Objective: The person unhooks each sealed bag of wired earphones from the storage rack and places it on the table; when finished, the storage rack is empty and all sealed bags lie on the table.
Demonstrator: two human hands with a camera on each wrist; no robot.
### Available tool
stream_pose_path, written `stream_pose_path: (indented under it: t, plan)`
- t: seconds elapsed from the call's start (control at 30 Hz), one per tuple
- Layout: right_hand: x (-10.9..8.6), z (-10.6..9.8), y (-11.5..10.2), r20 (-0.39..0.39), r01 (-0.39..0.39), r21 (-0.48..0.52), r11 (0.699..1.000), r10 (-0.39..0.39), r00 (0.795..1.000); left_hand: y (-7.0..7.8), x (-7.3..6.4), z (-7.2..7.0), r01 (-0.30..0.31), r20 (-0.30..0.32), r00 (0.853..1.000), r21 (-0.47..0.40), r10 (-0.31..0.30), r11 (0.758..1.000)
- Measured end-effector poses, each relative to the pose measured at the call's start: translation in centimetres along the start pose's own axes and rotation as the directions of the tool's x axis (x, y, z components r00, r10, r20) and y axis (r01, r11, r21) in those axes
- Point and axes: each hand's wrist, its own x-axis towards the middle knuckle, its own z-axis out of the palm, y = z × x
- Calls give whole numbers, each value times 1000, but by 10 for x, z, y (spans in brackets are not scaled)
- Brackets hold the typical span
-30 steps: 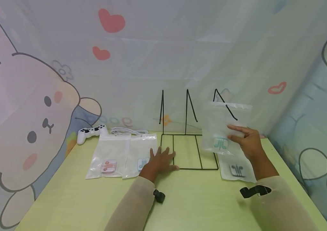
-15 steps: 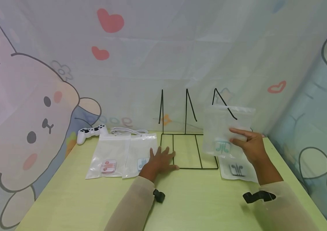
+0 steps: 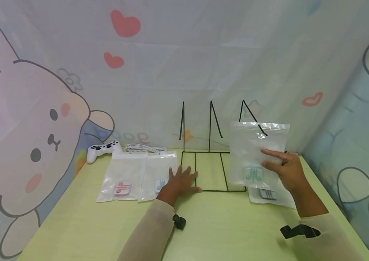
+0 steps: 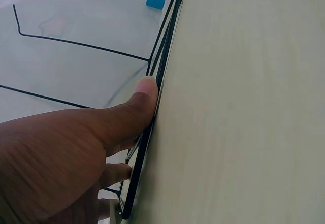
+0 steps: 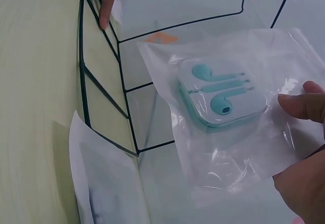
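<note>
My right hand (image 3: 289, 170) pinches the right side of a clear zip bag (image 3: 253, 148) holding a boxed pair of mint-green earphones (image 5: 223, 92). The bag hangs upright at the right hook of a black wire display rack (image 3: 210, 127), whose hook tip shows in front of the bag's upper part. My left hand (image 3: 181, 183) rests, fingers spread, on the left side of the rack's base; in the left wrist view the thumb lies along the wire. A second zip bag (image 3: 282, 197) with dark earphones lies behind and below the held bag, partly covered.
Left of the rack lie a zip bag with pink earphones (image 3: 122, 188) and a zip bag with blue earphones (image 3: 160, 185). Behind them sit a white game controller (image 3: 104, 149) and a coiled white cable (image 3: 145, 148). A printed cloth backdrop (image 3: 158, 72) stands close behind.
My right hand has moved down and slightly right with the mint earphone bag, which now covers more of the dark earphone bag. My left hand has stayed on the rack base.
</note>
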Motion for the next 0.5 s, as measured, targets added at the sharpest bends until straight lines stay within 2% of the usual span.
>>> stream_pose_path:
  t: [0.1,0.33,0.5]
  plan:
    - [-6,-1,-4,1,-5,1,1000,5,1000,0,0,0,1,1,1000,6,-1,1000]
    - [-16,-2,-12,68,-52,164,985,41,997,2,-2,-2,7,-11,1000,-7,-8,1000]
    - [-24,-4,-12,69,-79,144,986,70,995,2,-2,-1,1,-10,1000,-6,-1,1000]
